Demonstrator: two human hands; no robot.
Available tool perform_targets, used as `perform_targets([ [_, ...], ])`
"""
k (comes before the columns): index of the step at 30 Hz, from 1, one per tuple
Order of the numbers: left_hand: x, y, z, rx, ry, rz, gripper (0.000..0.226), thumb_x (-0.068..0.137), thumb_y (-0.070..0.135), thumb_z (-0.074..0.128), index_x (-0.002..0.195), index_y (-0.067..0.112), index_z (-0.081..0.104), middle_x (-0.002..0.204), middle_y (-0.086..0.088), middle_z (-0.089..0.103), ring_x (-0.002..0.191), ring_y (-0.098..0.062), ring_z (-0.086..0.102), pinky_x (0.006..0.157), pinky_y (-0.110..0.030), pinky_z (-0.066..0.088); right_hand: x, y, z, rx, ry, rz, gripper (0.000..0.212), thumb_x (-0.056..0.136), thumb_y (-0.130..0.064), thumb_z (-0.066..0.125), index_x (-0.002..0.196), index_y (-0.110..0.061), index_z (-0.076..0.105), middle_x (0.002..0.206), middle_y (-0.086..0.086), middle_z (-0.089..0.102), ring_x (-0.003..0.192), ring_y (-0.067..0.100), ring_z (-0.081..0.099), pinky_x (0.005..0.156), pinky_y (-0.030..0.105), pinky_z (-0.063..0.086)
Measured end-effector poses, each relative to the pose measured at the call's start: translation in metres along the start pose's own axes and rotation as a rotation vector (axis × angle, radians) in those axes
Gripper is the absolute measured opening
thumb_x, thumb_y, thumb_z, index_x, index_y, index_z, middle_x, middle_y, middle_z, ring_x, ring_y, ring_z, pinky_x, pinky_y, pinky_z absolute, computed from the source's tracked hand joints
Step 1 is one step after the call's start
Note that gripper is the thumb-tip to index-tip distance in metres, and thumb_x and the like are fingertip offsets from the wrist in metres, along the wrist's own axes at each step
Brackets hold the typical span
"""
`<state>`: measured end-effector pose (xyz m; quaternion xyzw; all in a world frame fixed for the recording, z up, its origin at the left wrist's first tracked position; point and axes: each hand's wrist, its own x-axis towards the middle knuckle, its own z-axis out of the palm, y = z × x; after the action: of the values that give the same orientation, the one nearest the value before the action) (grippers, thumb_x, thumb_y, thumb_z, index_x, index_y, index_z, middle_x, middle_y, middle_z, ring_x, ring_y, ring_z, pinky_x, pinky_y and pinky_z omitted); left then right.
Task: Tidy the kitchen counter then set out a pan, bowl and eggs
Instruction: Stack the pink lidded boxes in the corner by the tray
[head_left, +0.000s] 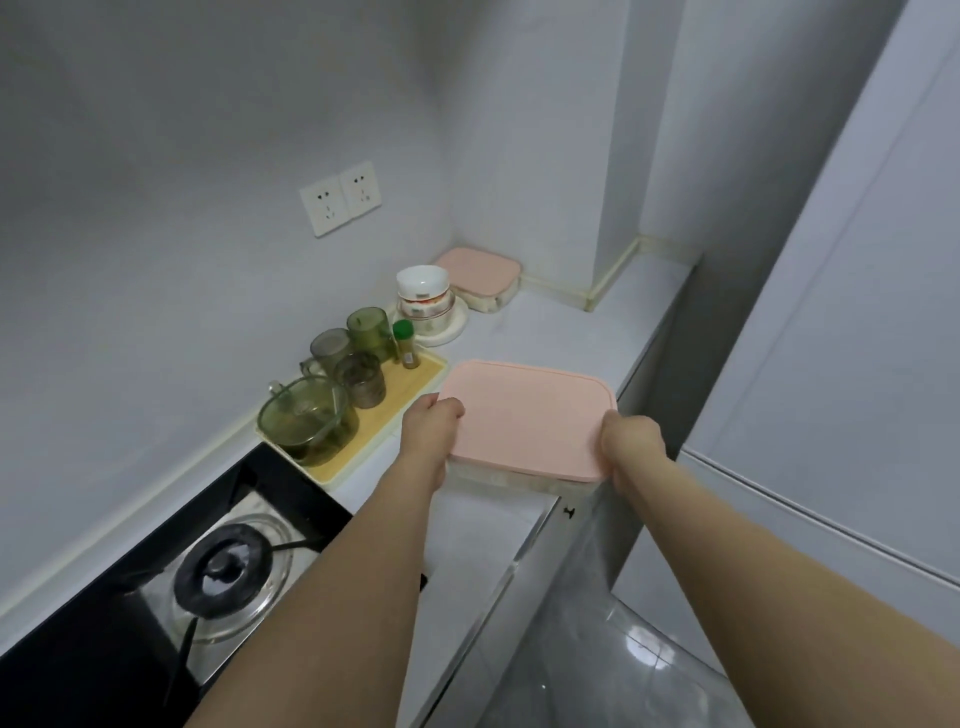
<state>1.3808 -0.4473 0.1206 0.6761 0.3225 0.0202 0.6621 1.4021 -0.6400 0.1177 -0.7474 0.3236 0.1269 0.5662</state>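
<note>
A clear box with a pink lid (527, 415) is held over the white counter (483, 540), near its front edge. My left hand (431, 431) grips the box's left side and my right hand (631, 449) grips its right side. A second pink-lidded box (480, 275) sits in the far corner of the counter. Beside it stands a stack of white bowls (423, 296) on a white plate. What the boxes hold cannot be made out.
A yellow tray (410, 389) on the left carries green glass jars, a glass bowl (306, 418) and a small spice bottle (405, 343). A black gas stove (228, 566) fills the lower left. A grey fridge (831, 364) stands to the right.
</note>
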Motion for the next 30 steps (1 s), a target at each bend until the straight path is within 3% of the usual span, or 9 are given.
perform_targets([
  [5,0.031,0.018,0.042,0.032,0.036,-0.009,0.031,0.086,0.007,0.050,0.116,0.009,0.058,0.092,-0.004,0.059,0.073,-0.016,0.051,0.056,-0.027,0.036,0.052,-0.028,-0.006,-0.120,-0.110,-0.077,0.039,0.097,-0.022,0.041,0.127,0.001,0.051,0.122,0.018,0.057,0.096,0.031,0.055,0.075,0.034,0.046],
  [9,0.049,0.041,0.074,0.012,0.080,0.020,0.027,0.086,0.003,0.050,0.112,0.010,0.054,0.088,-0.001,0.057,0.073,-0.016,0.052,0.058,-0.027,0.038,0.071,-0.067,-0.020,-0.472,-0.057,-0.259,0.036,0.096,-0.011,0.044,0.131,-0.002,0.044,0.128,0.010,0.053,0.111,0.021,0.056,0.083,0.022,0.044],
  [11,0.061,0.053,0.089,0.006,0.101,0.051,0.024,0.085,0.004,0.051,0.108,0.010,0.051,0.097,-0.005,0.058,0.076,-0.016,0.052,0.060,-0.027,0.039,0.095,-0.088,-0.025,-0.185,-0.136,-0.129,0.037,0.096,-0.011,0.042,0.131,0.000,0.046,0.118,0.010,0.057,0.090,0.017,0.058,0.072,0.022,0.044],
  [13,0.074,0.063,0.102,0.014,0.109,0.066,0.025,0.084,0.004,0.052,0.108,0.010,0.052,0.105,-0.008,0.059,0.083,-0.020,0.054,0.065,-0.028,0.042,0.116,-0.100,-0.023,-0.051,-0.188,-0.112,0.038,0.096,-0.012,0.042,0.130,0.003,0.048,0.086,0.007,0.053,0.063,0.013,0.043,0.061,0.027,0.041],
  [15,0.087,0.070,0.108,0.013,0.116,0.080,0.026,0.083,0.005,0.053,0.108,0.013,0.054,0.102,-0.006,0.060,0.088,-0.022,0.054,0.068,-0.029,0.042,0.131,-0.111,-0.017,-0.021,-0.182,-0.056,0.038,0.096,-0.011,0.040,0.130,0.004,0.049,0.072,0.004,0.040,0.061,0.015,0.040,0.069,0.033,0.041],
  [18,0.111,0.083,0.114,0.004,0.129,0.092,0.027,0.084,0.004,0.054,0.109,0.016,0.056,0.095,-0.001,0.059,0.086,-0.021,0.052,0.068,-0.028,0.042,0.152,-0.123,-0.003,0.006,-0.193,0.025,0.038,0.095,-0.007,0.033,0.130,0.002,0.046,0.093,0.014,0.051,0.089,0.029,0.051,0.080,0.038,0.042],
  [23,0.174,0.105,0.122,0.011,0.136,0.086,0.036,0.080,0.002,0.053,0.111,0.017,0.064,0.093,-0.002,0.064,0.085,-0.023,0.055,0.074,-0.030,0.043,0.185,-0.150,0.029,0.005,-0.192,0.052,0.042,0.094,-0.003,0.037,0.135,0.005,0.040,0.120,0.021,0.053,0.105,0.035,0.052,0.087,0.039,0.045],
  [27,0.231,0.132,0.127,0.053,0.091,0.102,0.023,0.077,0.004,0.052,0.086,0.023,0.061,0.082,-0.001,0.058,0.074,-0.021,0.049,0.067,-0.029,0.038,0.213,-0.191,0.064,0.098,-0.186,0.089,0.039,0.096,-0.008,0.037,0.132,0.004,0.045,0.090,0.013,0.052,0.083,0.027,0.049,0.079,0.035,0.038],
  [30,0.282,0.165,0.131,0.090,0.074,0.116,0.025,0.079,0.002,0.052,0.085,0.024,0.064,0.078,0.003,0.060,0.070,-0.018,0.051,0.062,-0.027,0.039,0.242,-0.223,0.093,0.106,-0.119,0.157,0.041,0.099,-0.012,0.031,0.137,0.000,0.043,0.128,0.016,0.053,0.110,0.029,0.050,0.093,0.035,0.038],
])
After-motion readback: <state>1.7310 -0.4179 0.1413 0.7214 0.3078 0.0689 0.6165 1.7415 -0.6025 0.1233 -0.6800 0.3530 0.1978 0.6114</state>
